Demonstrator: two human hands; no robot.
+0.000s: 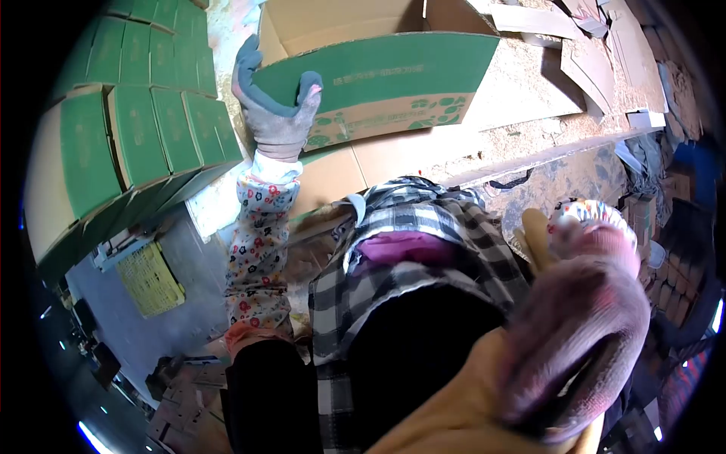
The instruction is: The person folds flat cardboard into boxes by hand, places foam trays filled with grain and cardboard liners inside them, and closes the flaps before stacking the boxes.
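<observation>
An open green-and-tan cardboard box (401, 72) lies tilted at the top centre. At its left edge is my left hand (280, 110), in a grey glove, with the thumb on the green panel and the fingers at the side. My right hand (578, 340), in a pinkish glove, is large and close to the camera at the lower right, its fingers curled. Under and beside it runs a smooth tan object (454, 401), partly hidden by the glove; I cannot make out what it is.
Green boxes (140, 129) stand in rows at the left. Cardboard pieces (586, 72) lie at the upper right, beside scattered shavings (522, 136). A yellow printed sheet (150, 278) is at the lower left. A checked garment (416, 219) covers my body.
</observation>
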